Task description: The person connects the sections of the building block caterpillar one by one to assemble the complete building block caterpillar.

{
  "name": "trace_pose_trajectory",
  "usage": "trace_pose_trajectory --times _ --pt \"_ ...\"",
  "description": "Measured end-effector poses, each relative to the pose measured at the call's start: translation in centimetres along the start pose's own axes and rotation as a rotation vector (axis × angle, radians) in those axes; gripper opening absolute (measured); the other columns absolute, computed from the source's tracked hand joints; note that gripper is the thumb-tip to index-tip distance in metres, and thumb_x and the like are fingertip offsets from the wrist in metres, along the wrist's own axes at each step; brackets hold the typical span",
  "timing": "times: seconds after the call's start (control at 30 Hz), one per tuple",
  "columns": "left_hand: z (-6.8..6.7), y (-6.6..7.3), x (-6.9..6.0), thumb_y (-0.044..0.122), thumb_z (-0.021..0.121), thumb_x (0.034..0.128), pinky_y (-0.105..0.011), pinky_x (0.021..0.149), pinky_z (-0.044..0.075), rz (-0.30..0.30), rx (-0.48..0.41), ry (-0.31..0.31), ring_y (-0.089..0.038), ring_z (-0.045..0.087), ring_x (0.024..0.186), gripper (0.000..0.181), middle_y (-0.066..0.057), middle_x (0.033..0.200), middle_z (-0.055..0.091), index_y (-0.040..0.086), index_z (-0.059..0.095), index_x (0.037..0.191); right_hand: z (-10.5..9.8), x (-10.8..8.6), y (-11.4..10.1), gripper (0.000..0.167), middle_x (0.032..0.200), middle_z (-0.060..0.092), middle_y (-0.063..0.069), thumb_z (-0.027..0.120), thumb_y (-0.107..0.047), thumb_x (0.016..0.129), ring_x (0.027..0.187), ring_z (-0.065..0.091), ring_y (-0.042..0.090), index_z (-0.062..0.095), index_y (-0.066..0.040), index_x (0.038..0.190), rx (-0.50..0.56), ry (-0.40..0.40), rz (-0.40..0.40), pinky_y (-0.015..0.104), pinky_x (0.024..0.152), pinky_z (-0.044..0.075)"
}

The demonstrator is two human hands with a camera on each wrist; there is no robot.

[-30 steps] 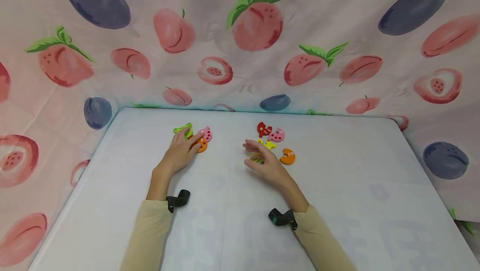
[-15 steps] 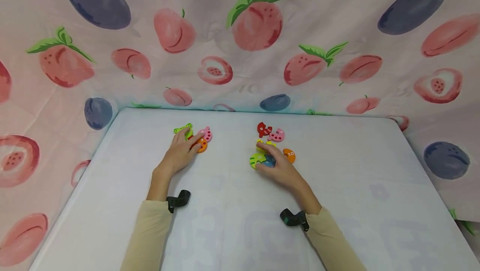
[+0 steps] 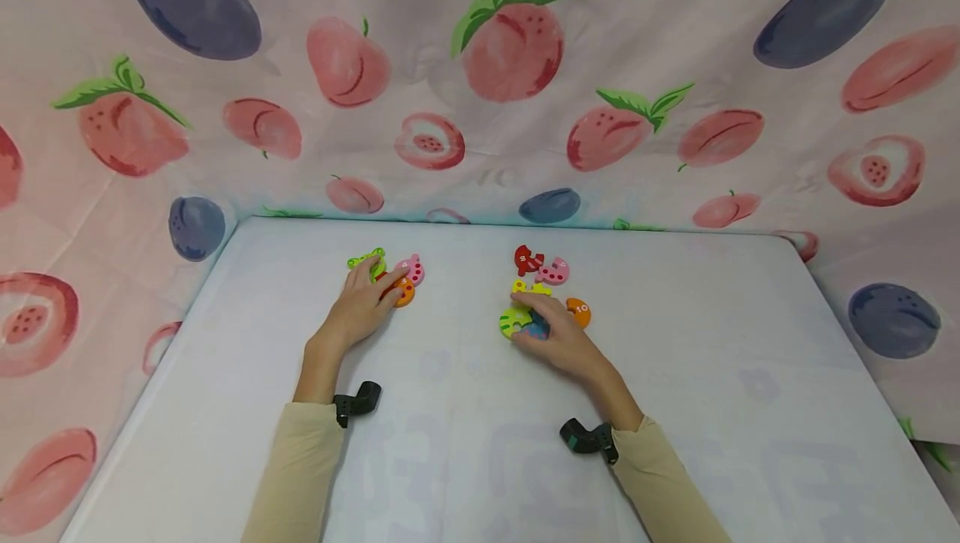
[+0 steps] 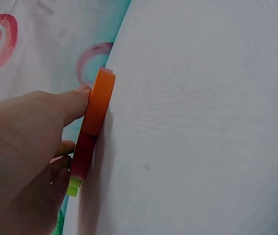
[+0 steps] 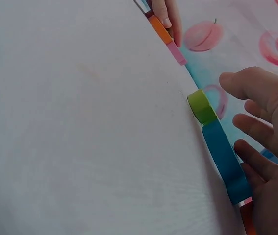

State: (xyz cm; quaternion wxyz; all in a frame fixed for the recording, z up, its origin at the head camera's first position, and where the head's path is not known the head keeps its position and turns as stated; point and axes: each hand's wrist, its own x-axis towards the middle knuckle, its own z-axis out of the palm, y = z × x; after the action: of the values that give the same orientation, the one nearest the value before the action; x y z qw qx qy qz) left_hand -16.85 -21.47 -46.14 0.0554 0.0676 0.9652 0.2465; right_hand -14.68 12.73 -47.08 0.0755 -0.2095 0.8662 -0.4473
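My left hand rests its fingers on a cluster of small painted flat pieces. That cluster has a light green piece, a pink one, an orange one and a mostly covered red one. Further right, my right hand is spread over a blue piece and a green piece. In the right wrist view its thumb and fingertips sit apart, with nothing pinched between them. A yellow piece lies just beyond that hand, and an orange piece marked 10 beside it.
Behind the right cluster lie a red piece and a pink dotted piece. All sit on a white tabletop. A fruit-patterned cloth rises at the back and sides. A black wrist camera is strapped to each forearm.
My right hand has shifted right and slightly nearer, exposing the green and blue pieces and partly covering the orange one marked 10. The left hand stays put.
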Motion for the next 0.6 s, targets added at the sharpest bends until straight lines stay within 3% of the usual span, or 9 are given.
trace_pose_trajectory --times 0.6 --pt "0.02 -0.08 -0.04 0.036 0.045 0.1016 -0.064 0.114 0.026 0.019 0.017 0.009 -0.039 0.012 0.147 0.047 -0.018 0.16 0.014 0.025 0.043 0.147 0.61 0.25 0.65 0.038 0.133 0.06 0.006 0.069 -0.017 0.088 0.125 0.047 0.028 0.064 -0.014 0.126 -0.111 0.004 -0.152 0.049 0.101 0.044"
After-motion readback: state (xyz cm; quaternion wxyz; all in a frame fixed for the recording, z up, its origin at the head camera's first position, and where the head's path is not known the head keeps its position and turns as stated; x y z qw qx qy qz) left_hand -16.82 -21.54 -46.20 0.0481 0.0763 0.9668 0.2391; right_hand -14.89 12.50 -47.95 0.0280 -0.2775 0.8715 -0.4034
